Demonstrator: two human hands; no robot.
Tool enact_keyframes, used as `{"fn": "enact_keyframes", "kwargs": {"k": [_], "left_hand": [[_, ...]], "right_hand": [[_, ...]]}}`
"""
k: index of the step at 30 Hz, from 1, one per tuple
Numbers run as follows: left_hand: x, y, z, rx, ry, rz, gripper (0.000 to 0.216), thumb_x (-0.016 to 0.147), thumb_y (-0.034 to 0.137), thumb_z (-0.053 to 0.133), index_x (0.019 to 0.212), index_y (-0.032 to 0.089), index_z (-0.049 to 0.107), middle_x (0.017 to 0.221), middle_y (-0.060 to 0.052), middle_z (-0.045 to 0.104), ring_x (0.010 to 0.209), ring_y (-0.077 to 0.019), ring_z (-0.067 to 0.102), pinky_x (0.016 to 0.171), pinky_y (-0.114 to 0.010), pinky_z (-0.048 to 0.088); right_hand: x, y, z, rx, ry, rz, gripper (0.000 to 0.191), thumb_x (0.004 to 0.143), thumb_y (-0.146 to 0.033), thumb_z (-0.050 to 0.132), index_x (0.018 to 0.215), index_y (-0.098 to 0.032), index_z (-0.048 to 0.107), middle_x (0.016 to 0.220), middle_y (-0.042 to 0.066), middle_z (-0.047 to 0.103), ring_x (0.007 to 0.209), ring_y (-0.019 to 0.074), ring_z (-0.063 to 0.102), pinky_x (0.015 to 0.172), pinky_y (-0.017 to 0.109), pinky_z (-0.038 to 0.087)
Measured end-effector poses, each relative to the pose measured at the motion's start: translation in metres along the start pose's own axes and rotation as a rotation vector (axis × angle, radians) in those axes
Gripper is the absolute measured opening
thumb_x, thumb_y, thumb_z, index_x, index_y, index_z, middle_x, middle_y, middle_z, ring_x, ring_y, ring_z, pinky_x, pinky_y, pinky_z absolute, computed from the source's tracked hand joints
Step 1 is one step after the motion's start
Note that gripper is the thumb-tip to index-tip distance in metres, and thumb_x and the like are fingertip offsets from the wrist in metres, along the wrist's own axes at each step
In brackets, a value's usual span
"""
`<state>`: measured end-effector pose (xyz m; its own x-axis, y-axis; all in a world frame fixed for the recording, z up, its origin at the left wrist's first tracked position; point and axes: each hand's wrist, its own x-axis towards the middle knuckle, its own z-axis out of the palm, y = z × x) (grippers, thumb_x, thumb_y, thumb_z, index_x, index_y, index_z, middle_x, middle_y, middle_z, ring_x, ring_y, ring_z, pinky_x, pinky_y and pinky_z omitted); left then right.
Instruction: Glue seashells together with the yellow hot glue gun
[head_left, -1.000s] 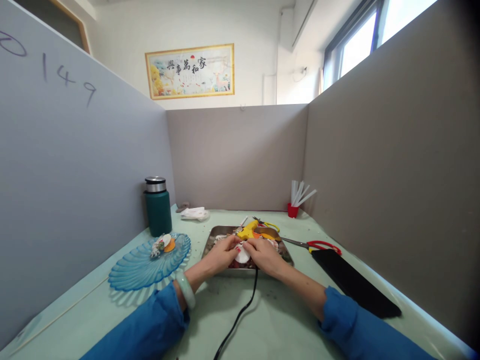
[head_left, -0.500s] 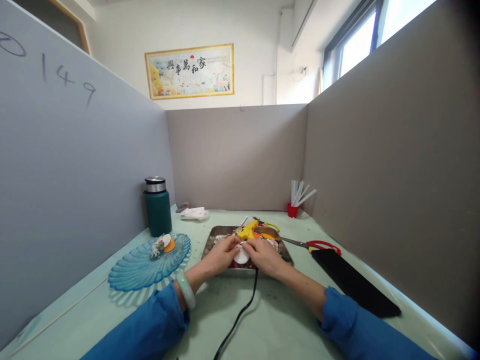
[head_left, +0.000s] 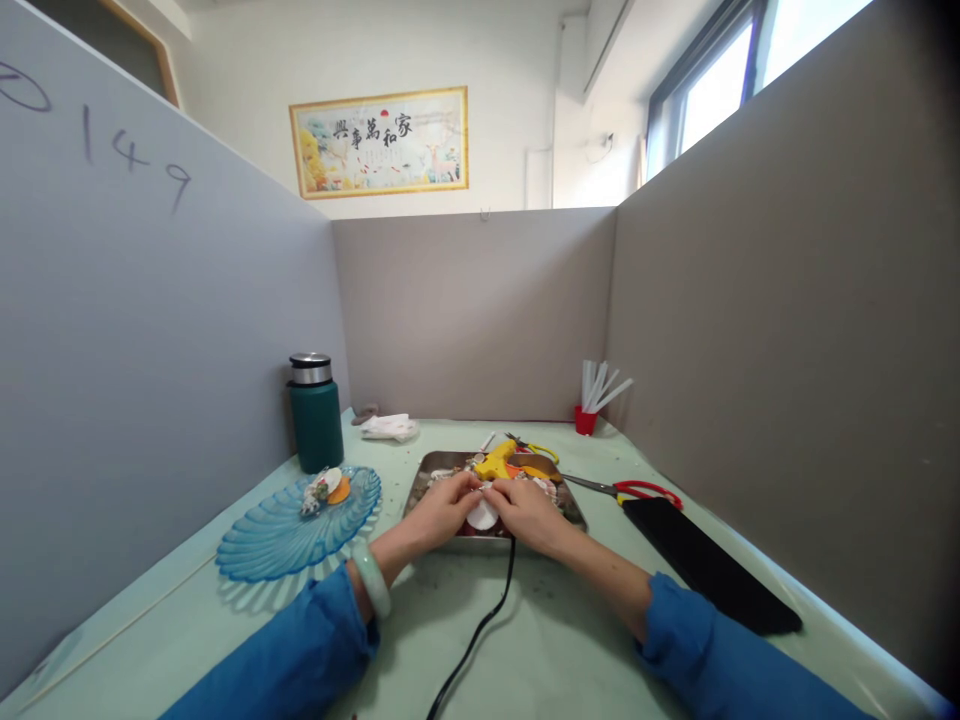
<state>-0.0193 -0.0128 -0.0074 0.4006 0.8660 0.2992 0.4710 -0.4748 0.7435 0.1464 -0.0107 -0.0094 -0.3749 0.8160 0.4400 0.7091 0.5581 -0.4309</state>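
Observation:
Over a metal tray of small mixed pieces, both of my hands meet at the fingertips. My left hand and my right hand pinch a small white round piece between them, its lower part hanging below the fingers. The fingers hide its upper edge and whatever else is gripped there. Just beyond my fingertips lies a yellow glue gun in the tray. A black cord runs from the tray's front toward me.
At left are a blue scalloped glass plate bearing small decorations and a green bottle. Scissors and a black flat strip lie right. Behind stand pliers, a red cup of white sticks and a plastic packet.
Almost nothing differs. The white round piece has shifted very slightly between my fingers; both hands keep their place over the tray.

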Motion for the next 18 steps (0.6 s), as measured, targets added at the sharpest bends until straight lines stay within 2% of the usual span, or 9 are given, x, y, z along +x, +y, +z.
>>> {"fn": "enact_keyframes", "kwargs": {"k": [6, 18], "left_hand": [[0.0019, -0.0003, -0.0007, 0.070, 0.048, 0.049, 0.018, 0.079, 0.028, 0.045, 0.084, 0.015, 0.056, 0.075, -0.002, 0.059, 0.068, -0.0128, 0.052, 0.060, -0.022, 0.040], [0.0006, 0.0031, -0.0015, 0.113, 0.040, 0.019, 0.018, 0.078, 0.029, 0.045, 0.082, 0.015, 0.056, 0.073, -0.002, 0.059, 0.068, -0.0134, 0.052, 0.060, -0.022, 0.039]], "right_hand": [[-0.0013, 0.0002, -0.0003, 0.003, -0.015, -0.018, 0.036, 0.088, -0.033, 0.036, 0.066, -0.016, 0.059, 0.063, 0.002, 0.060, 0.059, 0.0110, 0.048, 0.052, 0.022, 0.023], [-0.0007, 0.0003, 0.0004, 0.000, -0.026, -0.038, 0.036, 0.088, -0.033, 0.036, 0.067, -0.016, 0.059, 0.062, 0.001, 0.059, 0.058, 0.0104, 0.047, 0.052, 0.022, 0.023]]}}
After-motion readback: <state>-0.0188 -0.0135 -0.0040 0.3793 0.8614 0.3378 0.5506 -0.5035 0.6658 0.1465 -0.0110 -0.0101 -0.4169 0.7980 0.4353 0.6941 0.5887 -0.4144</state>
